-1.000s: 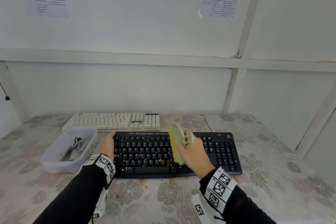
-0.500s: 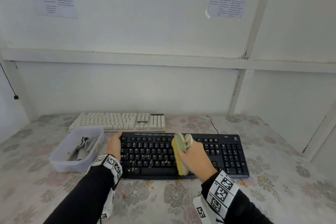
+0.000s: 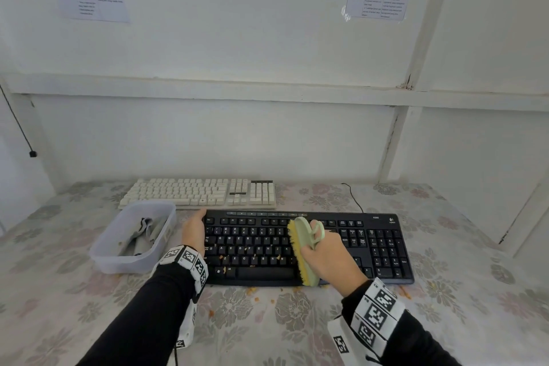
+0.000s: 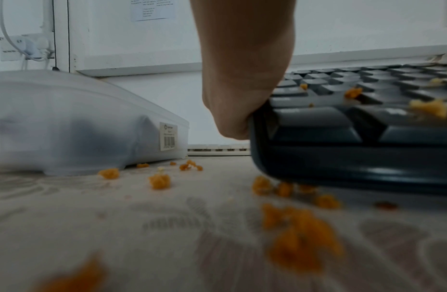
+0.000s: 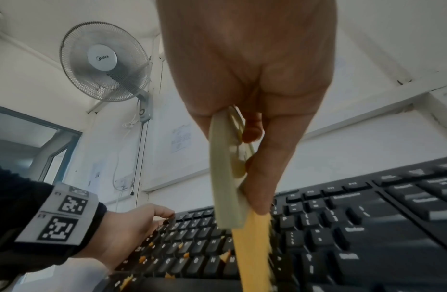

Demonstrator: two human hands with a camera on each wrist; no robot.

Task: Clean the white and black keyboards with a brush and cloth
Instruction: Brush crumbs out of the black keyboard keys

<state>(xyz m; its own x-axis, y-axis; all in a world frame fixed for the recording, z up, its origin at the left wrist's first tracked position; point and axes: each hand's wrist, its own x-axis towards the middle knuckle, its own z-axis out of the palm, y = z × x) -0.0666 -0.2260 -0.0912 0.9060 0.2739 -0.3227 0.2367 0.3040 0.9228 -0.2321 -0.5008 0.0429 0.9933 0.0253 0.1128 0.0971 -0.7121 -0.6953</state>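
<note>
The black keyboard (image 3: 255, 244) lies in front of me with orange crumbs (image 3: 221, 257) among its left keys. My right hand (image 3: 326, 255) grips a pale green brush (image 3: 304, 244) by its handle, and the yellow bristles (image 5: 252, 247) rest on the middle keys, reaching the near edge. My left hand (image 3: 194, 230) holds the keyboard's left edge, with its fingers over the far left corner. The white keyboard (image 3: 196, 193) lies behind, against the wall. A grey cloth (image 3: 145, 232) sits in a plastic tub (image 3: 130, 258) to the left.
Orange crumbs (image 3: 252, 290) are scattered on the flowered tablecloth along the keyboard's near edge and beside the tub (image 4: 67, 128). A black cable (image 3: 353, 199) runs back from the black keyboard. The wall stands close behind the white keyboard. A wall fan (image 5: 104, 61) hangs high at left.
The brush has slid a little toward the keyboard's near edge in my right hand. My left hand has stayed on the left edge. The head view has shifted slightly.
</note>
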